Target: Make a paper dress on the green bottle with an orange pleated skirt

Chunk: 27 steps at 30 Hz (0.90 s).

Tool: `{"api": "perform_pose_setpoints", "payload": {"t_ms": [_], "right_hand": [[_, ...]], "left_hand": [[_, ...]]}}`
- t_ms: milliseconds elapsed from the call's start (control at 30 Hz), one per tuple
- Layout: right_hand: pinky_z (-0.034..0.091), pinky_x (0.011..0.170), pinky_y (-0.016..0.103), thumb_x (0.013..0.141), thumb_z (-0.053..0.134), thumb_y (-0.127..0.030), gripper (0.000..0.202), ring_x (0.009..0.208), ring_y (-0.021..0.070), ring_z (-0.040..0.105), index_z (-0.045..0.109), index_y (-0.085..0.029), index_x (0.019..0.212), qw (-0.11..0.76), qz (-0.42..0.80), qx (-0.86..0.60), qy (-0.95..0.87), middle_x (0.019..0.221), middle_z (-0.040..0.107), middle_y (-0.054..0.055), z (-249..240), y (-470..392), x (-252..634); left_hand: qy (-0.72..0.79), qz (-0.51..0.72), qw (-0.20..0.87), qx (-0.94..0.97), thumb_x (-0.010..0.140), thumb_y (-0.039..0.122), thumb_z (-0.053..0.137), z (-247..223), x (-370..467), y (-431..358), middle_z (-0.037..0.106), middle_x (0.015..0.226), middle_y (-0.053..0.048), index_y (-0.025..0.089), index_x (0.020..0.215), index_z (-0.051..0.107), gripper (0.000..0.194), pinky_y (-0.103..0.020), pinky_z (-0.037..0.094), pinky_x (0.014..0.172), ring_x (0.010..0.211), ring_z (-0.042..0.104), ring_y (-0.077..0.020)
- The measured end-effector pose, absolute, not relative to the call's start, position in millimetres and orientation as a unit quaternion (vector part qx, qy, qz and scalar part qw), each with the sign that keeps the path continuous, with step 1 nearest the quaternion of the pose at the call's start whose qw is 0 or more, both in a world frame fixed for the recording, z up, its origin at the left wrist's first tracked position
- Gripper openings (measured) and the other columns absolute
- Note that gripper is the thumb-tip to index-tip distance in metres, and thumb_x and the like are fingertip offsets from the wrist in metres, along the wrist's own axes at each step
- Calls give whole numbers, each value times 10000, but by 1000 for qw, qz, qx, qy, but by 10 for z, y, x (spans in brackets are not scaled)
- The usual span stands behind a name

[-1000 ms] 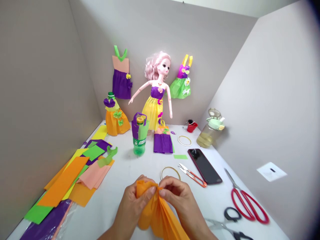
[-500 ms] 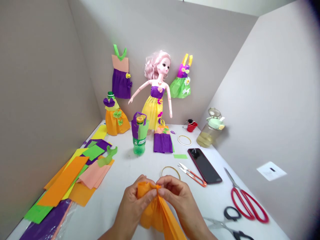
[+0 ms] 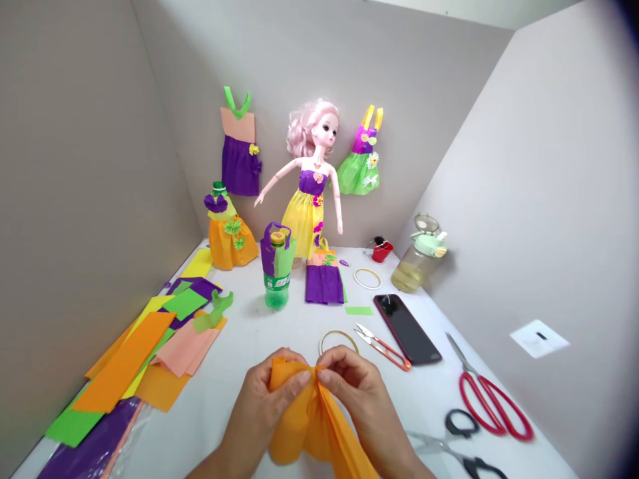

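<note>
Both the left hand (image 3: 264, 406) and right hand (image 3: 357, 399) pinch the gathered orange crepe paper (image 3: 309, 426) at six o'clock above the tabletop (image 3: 279, 332). Pulling the pleats too hard could tear it; the tape ring (image 3: 339, 340) lies at twelve o'clock.

No text, number or brand can be read anywhere. The green bottle (image 3: 276, 283) on the tabletop (image 3: 299, 326) carries a label band with pale marks too small to make out. The white sticker (image 3: 539, 338) on the right wall shows only a dark mark.
</note>
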State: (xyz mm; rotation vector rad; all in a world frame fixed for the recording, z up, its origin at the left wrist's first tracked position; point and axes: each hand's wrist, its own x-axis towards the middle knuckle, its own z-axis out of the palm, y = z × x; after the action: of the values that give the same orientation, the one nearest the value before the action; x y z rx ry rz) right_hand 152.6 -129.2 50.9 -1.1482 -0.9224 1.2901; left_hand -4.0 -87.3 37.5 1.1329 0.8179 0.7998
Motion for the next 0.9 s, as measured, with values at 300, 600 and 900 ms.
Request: {"api": "perform_pose_setpoints", "payload": {"t_ms": [300, 600, 900], "right_hand": [[432, 689, 240, 753, 780, -332, 194, 711, 129, 535, 667, -174, 748, 563, 567, -462, -384, 730, 609, -7, 490, -1272, 1537], [446, 702, 229, 734, 797, -308, 170, 699, 119, 536, 685, -180, 734, 565, 587, -443, -375, 707, 608, -18, 499, -1288, 1529], [448, 696, 231, 746, 792, -309, 153, 722, 125, 551, 705, -192, 791, 569, 573, -457, -374, 740, 617, -13, 474, -1290, 1524]], "left_hand": [[368, 349, 712, 486, 782, 432, 722, 385, -40, -876, 518, 728, 24, 173, 804, 622, 279, -192, 423, 615, 673, 495, -121], [379, 390, 711, 446, 671, 397, 813, 367, 32, -901, 588, 760, 13, 175, 784, 649, 298, -198, 477, 639, 711, 565, -142], [407, 382, 657, 506, 749, 444, 747, 294, 10, -913, 608, 858, -10, 205, 811, 713, 249, -201, 485, 705, 831, 594, -174]]}}
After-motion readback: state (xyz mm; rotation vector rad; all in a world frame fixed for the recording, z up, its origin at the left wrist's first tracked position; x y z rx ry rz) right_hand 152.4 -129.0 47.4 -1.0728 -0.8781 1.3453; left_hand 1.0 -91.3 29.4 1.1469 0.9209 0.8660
